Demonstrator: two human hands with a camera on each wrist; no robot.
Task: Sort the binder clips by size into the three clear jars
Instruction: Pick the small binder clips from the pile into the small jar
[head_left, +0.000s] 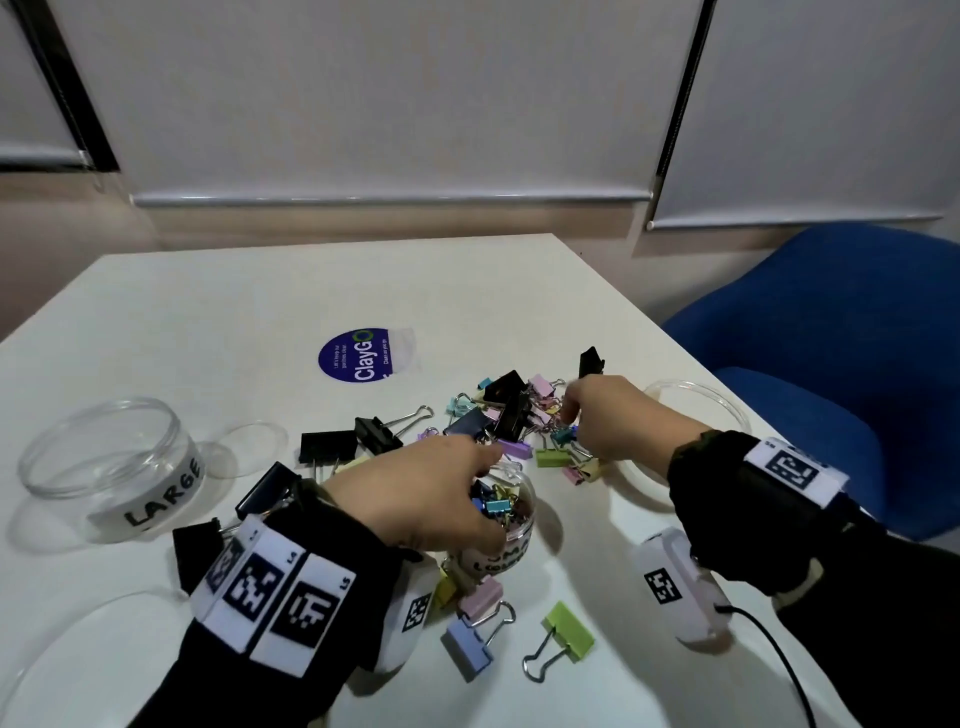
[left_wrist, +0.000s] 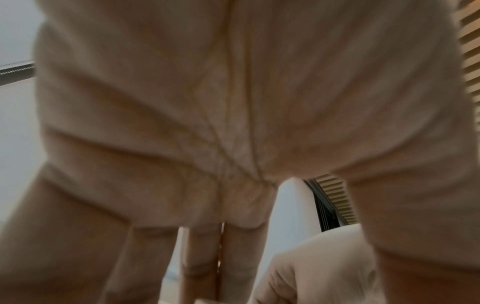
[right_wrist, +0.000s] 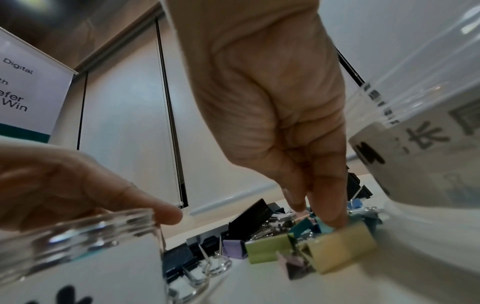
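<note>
Near the left edge of the white desk (head_left: 218, 312) stands the clear jar labelled LARGE (head_left: 111, 467), holding no clips. Just right of it lie big black binder clips (head_left: 327, 447). The left hand (head_left: 415, 499) hangs over the mouth of the small jar (head_left: 506, 525), which holds many little coloured clips; its fingers (left_wrist: 197, 251) reach down fairly straight and slightly apart, with nothing seen between them. By the near edge, in front of that jar, lie a pink clip (head_left: 480, 597), a blue clip (head_left: 467, 649) and a green clip (head_left: 569, 631). Toward the middle of the desk sits the mixed heap of clips (head_left: 514, 415). The right hand (head_left: 608, 421) dips into the heap's right side, its fingers (right_wrist: 327, 195) drawn together and pinching a small teal clip (right_wrist: 322, 226). The third jar (right_wrist: 428, 123) stands just right of that hand.
</note>
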